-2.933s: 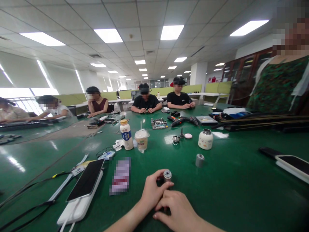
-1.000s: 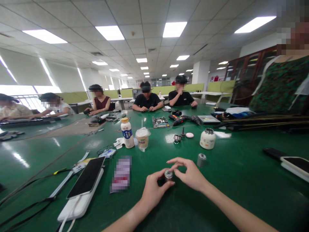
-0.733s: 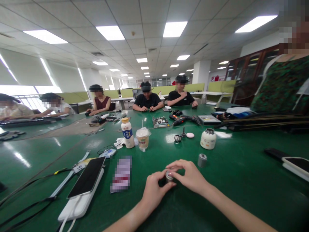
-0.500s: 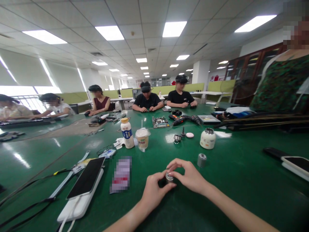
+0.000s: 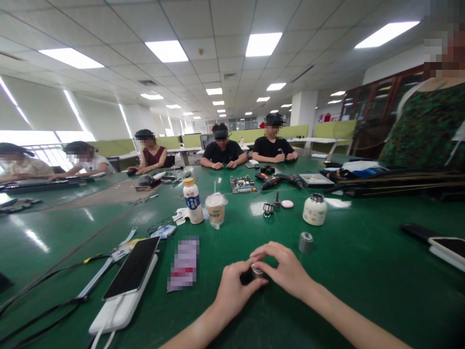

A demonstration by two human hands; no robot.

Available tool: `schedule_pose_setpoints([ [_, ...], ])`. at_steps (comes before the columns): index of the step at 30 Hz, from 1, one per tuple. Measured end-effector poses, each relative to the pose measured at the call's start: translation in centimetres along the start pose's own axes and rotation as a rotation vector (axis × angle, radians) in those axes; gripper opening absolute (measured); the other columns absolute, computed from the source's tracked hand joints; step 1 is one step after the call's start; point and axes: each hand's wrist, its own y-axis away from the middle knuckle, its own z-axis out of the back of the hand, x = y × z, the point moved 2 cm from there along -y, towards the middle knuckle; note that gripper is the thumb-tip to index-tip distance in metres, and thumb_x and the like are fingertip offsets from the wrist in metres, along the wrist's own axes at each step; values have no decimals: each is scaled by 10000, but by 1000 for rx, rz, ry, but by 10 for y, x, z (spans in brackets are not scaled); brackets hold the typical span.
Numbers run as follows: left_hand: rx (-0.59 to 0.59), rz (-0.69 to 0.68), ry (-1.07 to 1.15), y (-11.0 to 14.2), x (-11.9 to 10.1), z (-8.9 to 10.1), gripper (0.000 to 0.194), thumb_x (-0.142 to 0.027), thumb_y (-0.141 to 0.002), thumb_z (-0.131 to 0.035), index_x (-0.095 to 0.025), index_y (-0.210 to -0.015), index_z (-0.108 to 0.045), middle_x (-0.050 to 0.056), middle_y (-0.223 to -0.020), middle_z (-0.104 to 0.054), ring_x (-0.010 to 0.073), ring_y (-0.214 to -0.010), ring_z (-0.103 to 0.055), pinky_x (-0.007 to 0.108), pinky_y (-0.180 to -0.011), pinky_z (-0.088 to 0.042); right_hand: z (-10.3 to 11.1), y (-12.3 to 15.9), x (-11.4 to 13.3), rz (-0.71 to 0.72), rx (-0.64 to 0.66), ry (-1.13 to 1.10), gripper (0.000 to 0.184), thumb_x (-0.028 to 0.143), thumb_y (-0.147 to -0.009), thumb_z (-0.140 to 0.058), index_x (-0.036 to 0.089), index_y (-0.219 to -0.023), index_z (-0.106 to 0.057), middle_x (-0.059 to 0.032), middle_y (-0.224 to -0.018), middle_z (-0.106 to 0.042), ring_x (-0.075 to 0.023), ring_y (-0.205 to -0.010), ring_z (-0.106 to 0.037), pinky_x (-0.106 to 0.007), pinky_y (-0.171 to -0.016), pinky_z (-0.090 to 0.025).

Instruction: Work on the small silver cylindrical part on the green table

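A small grey metal cylinder (image 5: 257, 274) stands on the green table in front of me, partly hidden by my fingers. My left hand (image 5: 234, 286) is curled round its side, thumb and forefinger gripping it. From the right, my right hand (image 5: 286, 271) reaches over with bent fingers closed at its top; what the fingertips pinch there is too small to make out. A second grey metal cylinder (image 5: 305, 242) is upright beyond my right hand. Behind that sits a cream flask (image 5: 315, 211) with its mouth uncovered.
A phone (image 5: 132, 266) lies on a white power bank (image 5: 123, 310) with cables at left, near a purple packet (image 5: 184, 264). Further off are a bottle (image 5: 193, 203), a lidded cup (image 5: 215, 211), a circuit board (image 5: 243, 184) and power drills (image 5: 271, 182). Several people sit around the table.
The view has shifted slightly. Both hands stay at the cylinder, and my right fingers now cover more of its top.
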Motion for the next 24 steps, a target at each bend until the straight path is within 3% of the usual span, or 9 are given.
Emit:
schedule_pose_setpoints([
  [2, 1, -14, 11, 0, -1, 0, 109, -251, -740, -797, -206, -831, -756, 0, -866, -781, 203, -806, -698, 235, -749, -483, -1, 0, 2, -27, -33, 4, 153, 200, -804, -722, 230, -950, -693, 5, -798, -714, -208, -818, -653, -340, -800, -478],
  [5, -2, -19, 17, 1, 0, 0, 115, -257, -753, -785, -210, -855, -756, 1, -888, -784, 206, -819, -703, 238, -760, -492, 0, 0, 4, -29, -32, -46, 205, 242, -787, -732, 217, -983, -680, -15, -867, -708, -211, -848, -660, -338, -806, -496],
  [9, 4, 11, -5, 1, 0, 0, 165, -298, -759, -775, -198, -889, -757, 10, -858, -781, 207, -774, -697, 245, -723, -500, 6, -2, 5, -16, 96, -178, 270, 172, -791, -672, 225, -1055, -685, -27, -978, -740, -216, -927, -682, -344, -876, -505],
  [12, 12, 23, -16, 1, -1, 1, 154, -293, -747, -784, -198, -865, -759, 5, -838, -777, 207, -773, -692, 244, -713, -493, 10, -3, 4, -54, 142, -199, 198, 158, -797, -649, 227, -964, -729, -19, -902, -761, -212, -862, -704, -336, -844, -525],
  [16, 24, 20, 2, 0, -4, 2, 179, -282, -744, -791, -208, -904, -762, -2, -872, -781, 209, -799, -696, 245, -731, -491, 9, -5, 2, -112, 61, -183, 91, 199, -790, -682, 225, -860, -735, -25, -835, -759, -211, -826, -707, -337, -814, -539],
  [21, 20, 20, -8, 0, -6, 2, 276, -282, -736, -798, -217, -1000, -754, -4, -903, -781, 214, -827, -697, 260, -783, -496, 14, -10, -27, -165, -147, -205, 152, 286, -790, -704, 195, -911, -693, -45, -878, -759, -215, -837, -717, -354, -819, -549],
  [24, 6, 26, 3, -1, -5, 2, 293, -269, -730, -801, -218, -1014, -752, -5, -924, -782, 217, -837, -701, 260, -783, -501, 14, -7, -57, -220, -130, -135, 129, 271, -788, -690, 189, -888, -694, -42, -865, -764, -216, -820, -724, -368, -823, -550],
])
